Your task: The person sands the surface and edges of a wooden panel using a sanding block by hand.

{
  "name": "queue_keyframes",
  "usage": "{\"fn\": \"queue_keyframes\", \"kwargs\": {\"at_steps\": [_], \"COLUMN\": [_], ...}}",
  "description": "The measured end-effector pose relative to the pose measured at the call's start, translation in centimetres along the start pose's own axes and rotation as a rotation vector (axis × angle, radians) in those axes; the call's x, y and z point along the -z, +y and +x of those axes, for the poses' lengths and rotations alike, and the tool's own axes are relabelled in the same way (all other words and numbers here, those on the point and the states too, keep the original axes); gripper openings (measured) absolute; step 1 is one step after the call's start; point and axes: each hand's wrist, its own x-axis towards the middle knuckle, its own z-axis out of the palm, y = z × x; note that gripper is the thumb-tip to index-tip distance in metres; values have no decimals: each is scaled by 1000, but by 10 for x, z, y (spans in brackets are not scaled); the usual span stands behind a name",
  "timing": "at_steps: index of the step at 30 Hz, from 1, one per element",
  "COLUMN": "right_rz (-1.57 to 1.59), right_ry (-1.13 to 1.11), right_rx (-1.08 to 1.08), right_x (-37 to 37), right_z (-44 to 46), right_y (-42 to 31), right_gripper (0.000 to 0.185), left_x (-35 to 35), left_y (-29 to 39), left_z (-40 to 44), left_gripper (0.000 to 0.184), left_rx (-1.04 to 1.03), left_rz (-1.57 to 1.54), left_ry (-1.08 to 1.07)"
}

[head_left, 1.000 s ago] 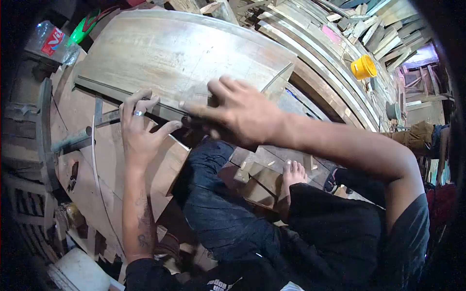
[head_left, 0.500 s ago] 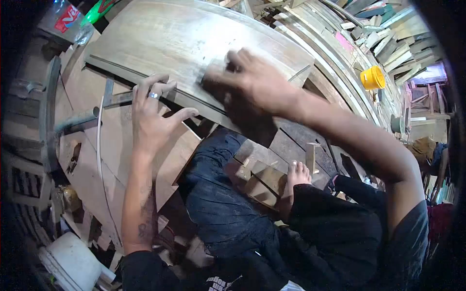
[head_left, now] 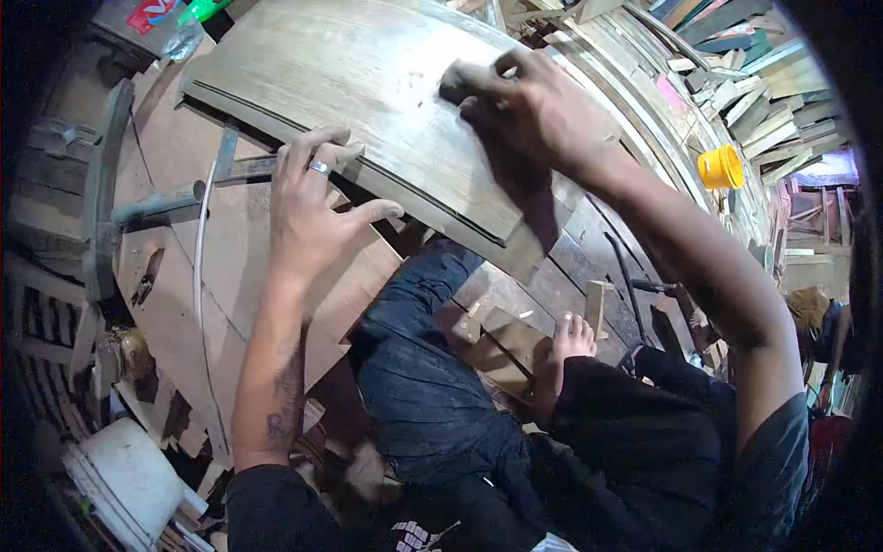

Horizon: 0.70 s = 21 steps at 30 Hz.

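A wide, pale wooden panel (head_left: 303, 69) with a grooved near edge lies in front of me, a bright glare on its upper face. My left hand (head_left: 317, 189), a ring on one finger, is at that near edge. Its fingers are bent with the tips on the edge, and the thumb sticks out apart from them. Over the panel's right part, my right hand (head_left: 543, 106) has its fingers curled and pressed together against the surface. Something small and dark may be under the fingertips, but I cannot make it out. A dark shadow falls below this hand.
A yellow bucket (head_left: 720, 168) stands at the right, near heaped wood offcuts (head_left: 763, 110). Long planks run beyond the panel. At the left are a grey pipe (head_left: 158, 204) and a thin pale tube (head_left: 200, 248). A white container (head_left: 129, 478) sits lower left. My bare foot (head_left: 575, 337) is near small wood blocks.
My right hand has moved up and right over the panel, and is less blurred. My left hand keeps its place at the near edge. The whole view has shifted slightly.
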Motion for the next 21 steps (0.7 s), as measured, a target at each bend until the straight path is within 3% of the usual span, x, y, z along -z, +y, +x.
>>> {"fn": "queue_keyframes", "kwargs": {"at_steps": [2,3,8,9,11,13,15,17,19,21], "right_rz": [-122,-108,-5,0,-36,30,-107,-18,39,86], "right_ry": [70,4,24,22,-110,-117,-8,-76,-72,-116], "right_rx": [-56,-94,323,319,94,-213,-208,-170,85,137], "right_x": [6,15,0,0,0,13,9,7,-1,7], "right_z": [6,5,-32,-32,-22,-7,-1,-15,-32,-37], "right_y": [3,-14,-65,-58,-20,-1,2,-21,-45,-49], "right_gripper": [39,44,53,53,81,65,63,67,81,76], "left_x": [-1,-1,0,1,0,0,0,0,0,1], "left_y": [-3,-4,-2,-2,-4,-2,0,0,1,-2], "left_z": [0,2,2,2,1,0,1,0,1,1], "left_gripper": [68,68,69,68,68,67,67,66,67,70], "left_rx": [-21,-22,-10,-26,-50,-13,34,29,36,-19], "left_rz": [31,31,43,67,62,35,-17,6,-9,40], "left_ry": [7,11,-19,-25,-4,-4,-3,-13,-17,-12]}}
